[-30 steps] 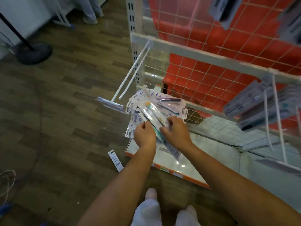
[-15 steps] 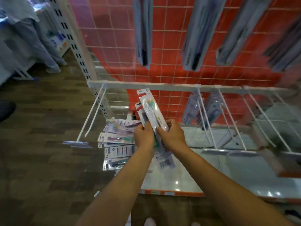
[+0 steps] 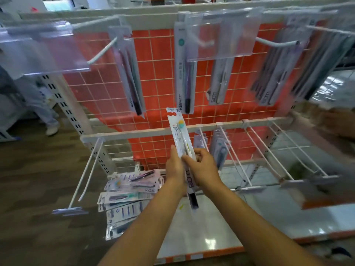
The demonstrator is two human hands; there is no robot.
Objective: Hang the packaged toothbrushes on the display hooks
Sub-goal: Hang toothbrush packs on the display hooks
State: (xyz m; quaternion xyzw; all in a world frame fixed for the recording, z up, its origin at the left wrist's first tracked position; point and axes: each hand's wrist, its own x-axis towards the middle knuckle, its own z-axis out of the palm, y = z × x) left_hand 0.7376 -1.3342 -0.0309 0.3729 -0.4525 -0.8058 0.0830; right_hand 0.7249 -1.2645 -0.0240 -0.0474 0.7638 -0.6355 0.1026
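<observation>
Both my hands hold a small bunch of packaged toothbrushes [image 3: 179, 135] upright in front of the lower rail. My left hand [image 3: 174, 166] grips the packs from the left, and my right hand [image 3: 203, 166] pinches them from the right. A dark pack end hangs below my hands. More packs lie in a pile [image 3: 126, 191] on the base shelf at lower left. Long white display hooks [image 3: 255, 148] stick out from the lower rail, and two of them carry hung packs [image 3: 219, 146]. The upper hooks [image 3: 101, 52] hold several hanging packs [image 3: 184, 73].
An orange wire grid panel [image 3: 157, 60] backs the rack. A bare double hook [image 3: 88, 173] juts out at lower left, tipped with a label holder. Clear price-tag holders [image 3: 219, 35] hang at the top. A person's legs [image 3: 46, 116] stand on the wooden floor at far left.
My view has tilted up from the floor to the rack. Both hands lifted the toothbrush packs from the pile up to the lower rail's height.
</observation>
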